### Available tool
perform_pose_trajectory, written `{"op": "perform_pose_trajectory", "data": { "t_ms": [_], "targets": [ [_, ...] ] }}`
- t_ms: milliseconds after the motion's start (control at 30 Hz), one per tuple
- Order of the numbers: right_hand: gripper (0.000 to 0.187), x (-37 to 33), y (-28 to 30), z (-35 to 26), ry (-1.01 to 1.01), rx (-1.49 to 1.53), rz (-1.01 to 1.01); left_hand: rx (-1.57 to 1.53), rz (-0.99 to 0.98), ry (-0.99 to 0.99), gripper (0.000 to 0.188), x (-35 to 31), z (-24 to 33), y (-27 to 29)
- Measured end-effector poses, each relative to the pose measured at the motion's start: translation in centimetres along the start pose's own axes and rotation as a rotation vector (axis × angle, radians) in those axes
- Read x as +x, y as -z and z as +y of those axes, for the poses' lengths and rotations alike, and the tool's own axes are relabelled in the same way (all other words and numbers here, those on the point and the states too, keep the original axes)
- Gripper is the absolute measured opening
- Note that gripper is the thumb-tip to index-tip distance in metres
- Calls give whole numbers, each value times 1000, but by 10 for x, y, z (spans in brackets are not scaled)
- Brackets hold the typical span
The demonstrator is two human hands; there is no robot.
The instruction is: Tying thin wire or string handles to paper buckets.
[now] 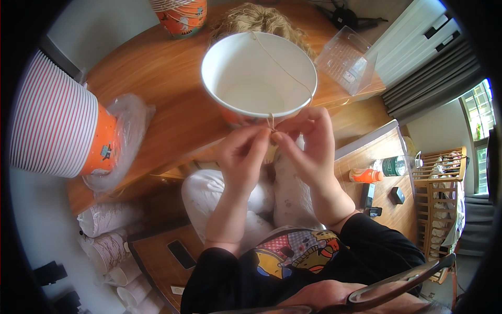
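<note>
A large paper bucket [235, 73], white inside with an orange printed outside, stands at the near edge of the wooden table, its mouth tilted toward me. A thin beige cord [271, 120] runs from the far rim, down across the opening to the right side, and also shows at the near rim. Just below that near rim, my left hand [243, 152] pinches the cord between thumb and fingers. My right hand [308, 146] meets it there, thumb and forefinger pressed on the same bit of cord. The fingertips cover any knot or loop.
A tall stack of paper buckets [57, 120] in a clear plastic bag [128, 131] lies at left. Behind stand a corded orange bucket [183, 18], a heap of beige cords [256, 18] and a clear plastic box [348, 60]. Bottles [392, 166] are on a right-hand side table.
</note>
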State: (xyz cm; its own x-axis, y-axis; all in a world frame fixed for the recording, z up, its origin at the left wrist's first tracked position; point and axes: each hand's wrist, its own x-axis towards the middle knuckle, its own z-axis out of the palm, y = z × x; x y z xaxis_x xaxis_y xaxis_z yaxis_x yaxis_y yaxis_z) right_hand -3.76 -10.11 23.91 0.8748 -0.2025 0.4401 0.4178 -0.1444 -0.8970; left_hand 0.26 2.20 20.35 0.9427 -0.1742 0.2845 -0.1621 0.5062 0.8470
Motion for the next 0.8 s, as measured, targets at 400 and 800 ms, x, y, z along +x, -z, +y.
{"op": "perform_pose_trajectory", "data": {
  "t_ms": [400,800],
  "targets": [
    [31,-3,3,2,-17,-26,-50,-14,73,66,12,6,5,-8],
    [26,-1,2,5,-65,278,-73,-58,65,46,12,7,4,-9]
  ]
}}
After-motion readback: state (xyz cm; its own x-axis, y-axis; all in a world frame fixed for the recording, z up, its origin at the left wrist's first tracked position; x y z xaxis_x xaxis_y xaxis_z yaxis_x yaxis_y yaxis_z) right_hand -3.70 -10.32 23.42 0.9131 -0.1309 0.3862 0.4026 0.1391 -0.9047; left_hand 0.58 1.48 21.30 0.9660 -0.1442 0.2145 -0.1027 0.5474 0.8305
